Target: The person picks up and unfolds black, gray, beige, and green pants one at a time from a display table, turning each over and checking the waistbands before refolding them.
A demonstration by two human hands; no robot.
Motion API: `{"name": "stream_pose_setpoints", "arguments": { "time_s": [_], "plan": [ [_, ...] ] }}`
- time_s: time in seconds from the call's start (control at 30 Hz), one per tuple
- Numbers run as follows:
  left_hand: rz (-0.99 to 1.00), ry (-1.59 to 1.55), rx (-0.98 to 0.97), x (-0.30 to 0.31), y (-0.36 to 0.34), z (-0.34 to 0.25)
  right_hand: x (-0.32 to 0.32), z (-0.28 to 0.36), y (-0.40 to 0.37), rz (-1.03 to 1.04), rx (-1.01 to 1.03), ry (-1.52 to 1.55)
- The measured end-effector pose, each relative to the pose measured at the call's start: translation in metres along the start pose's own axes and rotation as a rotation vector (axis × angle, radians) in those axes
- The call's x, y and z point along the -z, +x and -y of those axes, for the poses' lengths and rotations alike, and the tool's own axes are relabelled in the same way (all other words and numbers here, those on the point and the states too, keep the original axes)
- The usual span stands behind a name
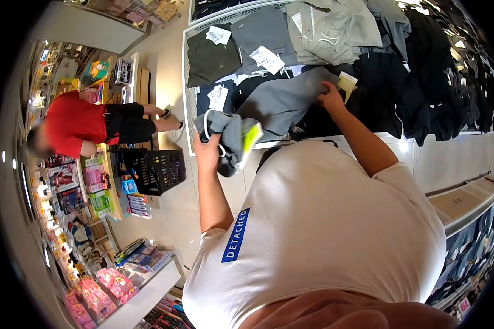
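Grey trousers (285,101) stretch between my two hands over the display table's near part. My left hand (207,151) is closed on the bunched waist end, where a white drawstring and a yellow-green tag (251,138) hang. Further right, my right hand (332,98) pinches the other end of the grey cloth, beside a pale yellow tag (347,85). Under and around the trousers lie dark garments. Behind them sit a folded dark green garment (211,57), a folded grey one (262,35) and a beige one (335,30), some with white tags.
The wire-edged display table (189,104) spans the top, with black clothes (395,90) heaped at its right. A person in a red shirt (66,123) stands at the left by toy shelves. A black basket (156,171) is near that person. Pink packages (96,293) lie lower left.
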State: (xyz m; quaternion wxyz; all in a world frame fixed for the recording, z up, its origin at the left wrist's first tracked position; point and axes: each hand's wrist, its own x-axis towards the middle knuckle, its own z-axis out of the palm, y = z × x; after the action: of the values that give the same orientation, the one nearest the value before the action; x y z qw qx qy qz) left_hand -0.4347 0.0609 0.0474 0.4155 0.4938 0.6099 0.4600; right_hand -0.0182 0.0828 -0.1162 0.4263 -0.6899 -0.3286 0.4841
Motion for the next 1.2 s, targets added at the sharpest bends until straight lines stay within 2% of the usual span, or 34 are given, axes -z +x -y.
{"name": "stream_pose_setpoints", "arguments": {
  "time_s": [0.07, 0.1, 0.17, 0.27, 0.33, 0.4, 0.43, 0.53, 0.6, 0.67, 0.73, 0.8, 0.83, 0.87, 0.93, 0.97, 1.0, 1.07, 1.1, 1.17, 1.2],
  "plan": [
    [0.145, 0.026, 0.038, 0.001, 0.005, -0.004, 0.001, 0.019, -0.013, -0.127, -0.292, 0.297],
    [0.196, -0.045, 0.051, -0.001, 0.008, -0.007, 0.003, 0.025, -0.014, -0.141, -0.287, 0.303],
    [0.300, 0.026, 0.080, 0.005, 0.017, -0.004, 0.012, 0.032, -0.009, -0.347, -0.216, 0.339],
    [0.383, 0.071, 0.071, 0.007, 0.025, -0.017, 0.018, 0.017, 0.021, -0.345, -0.240, 0.424],
    [0.379, 0.021, -0.029, 0.015, 0.036, -0.012, 0.018, 0.008, 0.041, -0.332, -0.261, 0.452],
    [0.431, -0.041, 0.025, 0.025, 0.045, -0.011, 0.014, 0.000, 0.055, -0.189, -0.307, 0.499],
    [0.436, -0.047, 0.023, 0.029, 0.048, -0.012, 0.005, 0.005, 0.054, -0.192, -0.301, 0.499],
    [0.466, -0.069, -0.012, 0.034, 0.057, -0.019, -0.034, 0.030, 0.037, -0.237, -0.200, 0.460],
    [0.500, -0.189, -0.038, 0.036, 0.063, -0.013, -0.068, 0.048, 0.011, -0.094, 0.136, -0.060],
    [0.538, -0.131, -0.040, 0.037, 0.070, 0.002, -0.110, 0.067, -0.034, 0.047, 0.496, -0.336],
    [0.597, -0.268, 0.141, 0.029, 0.089, 0.055, -0.143, 0.088, -0.081, 0.168, 0.648, -0.500],
    [0.786, -0.604, 0.710, 0.019, 0.096, 0.054, -0.166, 0.084, -0.101, 0.288, 0.627, -0.532],
    [0.768, -0.480, 0.914, 0.013, 0.106, 0.075, -0.175, 0.079, -0.109, 0.384, 0.612, -0.557],
    [0.759, -0.485, 0.931, 0.006, 0.111, 0.088, -0.181, 0.075, -0.114, 0.398, 0.598, -0.558],
    [0.831, -0.195, 1.022, -0.010, 0.114, 0.104, -0.184, 0.070, -0.118, 0.440, 0.644, -0.674],
    [0.886, -0.250, 1.024, -0.011, 0.107, 0.079, -0.187, 0.069, -0.122, 0.409, 0.630, -0.592],
    [0.901, -0.255, 1.031, -0.014, 0.107, 0.075, -0.186, 0.067, -0.123, 0.402, 0.618, -0.602],
    [1.098, -0.318, 1.030, -0.022, 0.107, 0.074, -0.182, 0.066, -0.124, 0.384, 0.684, -0.560],
    [1.112, -0.320, 1.038, -0.027, 0.107, 0.078, -0.180, 0.065, -0.125, 0.385, 0.690, -0.618],
    [1.132, -0.096, 0.795, -0.036, 0.109, 0.087, -0.176, 0.057, -0.124, 0.372, 0.718, -0.615],
    [1.141, -0.094, 0.796, -0.039, 0.109, 0.091, -0.176, 0.054, -0.123, 0.363, 0.761, -0.606]
  ]
}}
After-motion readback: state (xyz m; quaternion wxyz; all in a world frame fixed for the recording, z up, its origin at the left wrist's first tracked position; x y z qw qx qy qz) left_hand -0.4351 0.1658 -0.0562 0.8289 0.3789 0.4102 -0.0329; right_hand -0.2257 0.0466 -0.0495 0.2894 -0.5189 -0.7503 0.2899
